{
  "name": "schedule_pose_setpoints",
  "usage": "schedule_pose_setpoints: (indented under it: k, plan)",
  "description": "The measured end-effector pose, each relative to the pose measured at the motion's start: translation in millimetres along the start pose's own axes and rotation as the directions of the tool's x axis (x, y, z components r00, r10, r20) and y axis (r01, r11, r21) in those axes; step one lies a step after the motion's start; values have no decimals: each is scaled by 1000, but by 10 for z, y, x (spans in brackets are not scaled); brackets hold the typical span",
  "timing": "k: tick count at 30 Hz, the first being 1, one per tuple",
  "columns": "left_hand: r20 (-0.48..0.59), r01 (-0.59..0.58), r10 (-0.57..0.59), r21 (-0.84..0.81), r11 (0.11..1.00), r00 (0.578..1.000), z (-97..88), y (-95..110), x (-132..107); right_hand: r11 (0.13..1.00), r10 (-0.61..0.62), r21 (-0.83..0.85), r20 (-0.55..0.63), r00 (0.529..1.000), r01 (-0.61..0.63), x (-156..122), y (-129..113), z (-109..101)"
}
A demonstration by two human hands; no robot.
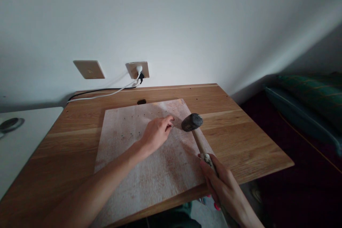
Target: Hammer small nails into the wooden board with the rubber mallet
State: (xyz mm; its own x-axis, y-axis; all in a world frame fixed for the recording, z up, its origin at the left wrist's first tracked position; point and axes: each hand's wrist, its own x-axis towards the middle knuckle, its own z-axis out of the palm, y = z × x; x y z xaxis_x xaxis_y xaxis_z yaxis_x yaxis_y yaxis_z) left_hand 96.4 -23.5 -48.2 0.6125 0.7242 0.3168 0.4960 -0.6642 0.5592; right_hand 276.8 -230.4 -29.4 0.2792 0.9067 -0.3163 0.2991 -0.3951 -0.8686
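A pale plywood board (139, 171) lies on the wooden table (245, 142), dotted with small dark marks. My left hand (157, 132) rests on the board near its far right part, fingers pinched together on a small nail (171, 125) that is barely visible. My right hand (223, 185) is wrapped round the wooden handle of a hammer (196, 133). The hammer's dark head (191, 122) hangs just right of my left fingertips, close above the board.
Two wall plates sit behind the table; the socket (137, 69) has a white plug, and cables (107, 92) run along the table's back edge. A white surface (24, 139) adjoins on the left. A bed with green bedding (312, 103) is on the right.
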Motion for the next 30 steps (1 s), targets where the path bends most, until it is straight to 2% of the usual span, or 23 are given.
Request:
schedule_pose_setpoints:
  k: [10,15,22,26,30]
  plan:
    - [76,68,-67,-13,998,995,-39,74,1,1000,-5,16,-10,1000,5,-18,-30,9]
    - [79,80,-79,-11,997,994,-56,84,2,999,-2,35,12,1000,2,-12,-11,3]
    - [49,49,-49,-12,999,998,-27,58,1,995,-28,-93,16,999,29,-75,-218,-9]
    - [70,91,-92,10,996,993,-46,74,0,990,-39,-131,30,999,43,-114,-338,3]
    - [94,144,-147,36,989,985,-70,105,11,985,-54,-163,46,997,61,-109,-316,-3]
